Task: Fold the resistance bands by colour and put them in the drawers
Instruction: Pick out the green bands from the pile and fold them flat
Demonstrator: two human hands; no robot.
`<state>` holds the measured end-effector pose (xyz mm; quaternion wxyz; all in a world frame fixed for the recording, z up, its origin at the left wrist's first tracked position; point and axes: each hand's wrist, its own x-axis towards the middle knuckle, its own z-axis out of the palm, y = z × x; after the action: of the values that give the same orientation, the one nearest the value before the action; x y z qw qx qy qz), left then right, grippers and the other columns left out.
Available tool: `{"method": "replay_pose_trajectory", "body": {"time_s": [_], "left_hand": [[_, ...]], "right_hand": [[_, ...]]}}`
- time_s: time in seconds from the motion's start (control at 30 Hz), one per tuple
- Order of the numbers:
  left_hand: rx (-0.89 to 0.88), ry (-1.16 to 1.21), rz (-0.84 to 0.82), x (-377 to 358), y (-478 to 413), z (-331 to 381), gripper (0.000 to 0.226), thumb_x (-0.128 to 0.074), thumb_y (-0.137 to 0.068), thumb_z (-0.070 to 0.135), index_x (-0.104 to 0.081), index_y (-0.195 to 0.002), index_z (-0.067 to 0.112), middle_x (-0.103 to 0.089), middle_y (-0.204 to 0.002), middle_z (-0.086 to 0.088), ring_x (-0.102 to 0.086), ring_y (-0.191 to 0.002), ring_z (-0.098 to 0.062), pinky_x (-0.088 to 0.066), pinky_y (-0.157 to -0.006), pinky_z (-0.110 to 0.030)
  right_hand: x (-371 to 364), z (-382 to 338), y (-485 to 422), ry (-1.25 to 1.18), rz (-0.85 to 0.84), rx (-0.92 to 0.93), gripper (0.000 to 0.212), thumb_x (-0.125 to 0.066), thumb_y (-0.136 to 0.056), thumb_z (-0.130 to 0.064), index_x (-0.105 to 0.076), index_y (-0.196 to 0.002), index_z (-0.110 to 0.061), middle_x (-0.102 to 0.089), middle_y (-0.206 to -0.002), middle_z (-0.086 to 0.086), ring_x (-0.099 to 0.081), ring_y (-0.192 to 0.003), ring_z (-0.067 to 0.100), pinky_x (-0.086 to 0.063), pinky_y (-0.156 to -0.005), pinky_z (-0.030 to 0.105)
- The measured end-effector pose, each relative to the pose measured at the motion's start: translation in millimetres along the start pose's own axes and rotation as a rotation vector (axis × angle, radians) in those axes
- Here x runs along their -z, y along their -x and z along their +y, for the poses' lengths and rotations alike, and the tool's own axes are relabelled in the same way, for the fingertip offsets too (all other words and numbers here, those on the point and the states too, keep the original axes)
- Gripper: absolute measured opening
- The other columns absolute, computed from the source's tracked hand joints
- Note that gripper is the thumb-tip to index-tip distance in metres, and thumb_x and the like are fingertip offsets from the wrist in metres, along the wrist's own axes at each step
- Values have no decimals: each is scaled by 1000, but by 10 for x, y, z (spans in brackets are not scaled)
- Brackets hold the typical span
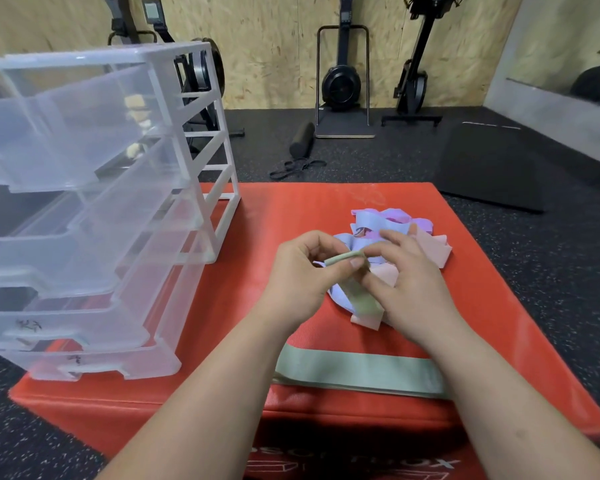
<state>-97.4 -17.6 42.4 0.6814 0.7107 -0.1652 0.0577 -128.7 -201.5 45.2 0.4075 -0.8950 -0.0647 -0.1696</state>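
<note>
Both hands hold one green resistance band [360,298] above the red box. My left hand [300,277] pinches its upper edge between thumb and fingers, and my right hand [407,284] pinches the same edge just to the right; the rest of the band hangs down between them. Behind the hands lies a loose pile of blue, purple and pink bands [395,225]. Flat green bands [361,372] are stacked near the box's front edge, under my forearms. A clear plastic drawer unit [94,209] stands on the left of the box with several drawers pulled out.
The red padded box [278,206] sits on a dark speckled gym floor. Rowing machines [342,81] stand against the plywood wall behind. A black foam roller [302,138], black bands [297,168] and a dark mat [492,168] lie on the floor beyond the box.
</note>
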Motion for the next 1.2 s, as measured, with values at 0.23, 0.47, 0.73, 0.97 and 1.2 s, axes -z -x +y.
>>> {"method": "replay_pose_trajectory", "body": {"time_s": [0.23, 0.47, 0.73, 0.97, 1.2], "left_hand": [[48, -77, -65, -19, -25, -172, 5, -81, -95, 17, -77, -97, 20, -79, -88, 7, -71, -82, -9, -55, -81, -30], [10, -330, -201, -160, 12, -356, 9, -75, -99, 25, -75, -106, 30, -77, -101, 22, -70, -98, 3, -51, -87, -26], [86, -266, -177, -98, -12, -439, 4, -72, -101, 30, -69, -98, 29, -67, -79, 7, -53, -67, -11, -43, -65, -34], [49, -409, -171, 77, 26, -268, 3, -75, -99, 29, -72, -100, 30, -70, -82, -4, -48, -54, -6, -39, -55, -23], [250, -416, -382, 441, 161, -65, 24, -88, -88, 23, -76, -109, 23, -72, -84, -5, -59, -59, -12, -46, -48, -24]], "right_hand": [[81, -106, -69, -315, 167, 5, 12, -79, -93, -20, -80, -98, -30, -77, -96, -21, -72, -92, 9, -57, -88, 33], [235, -266, -89, -705, 353, -30, 4, -77, -94, -14, -77, -96, -17, -75, -84, -7, -66, -79, 8, -53, -75, 21], [438, -123, -1, -910, 463, -266, 9, -70, -100, -18, -72, -106, -11, -81, -99, 9, -77, -87, 20, -63, -69, 32], [534, 350, 77, -892, 371, -520, 22, -68, -99, -9, -72, -120, -9, -77, -116, 14, -75, -87, 17, -64, -88, 37], [669, 595, 254, -757, 225, -596, 18, -74, -95, -10, -72, -112, -4, -78, -92, 17, -71, -75, 18, -63, -70, 31]]}}
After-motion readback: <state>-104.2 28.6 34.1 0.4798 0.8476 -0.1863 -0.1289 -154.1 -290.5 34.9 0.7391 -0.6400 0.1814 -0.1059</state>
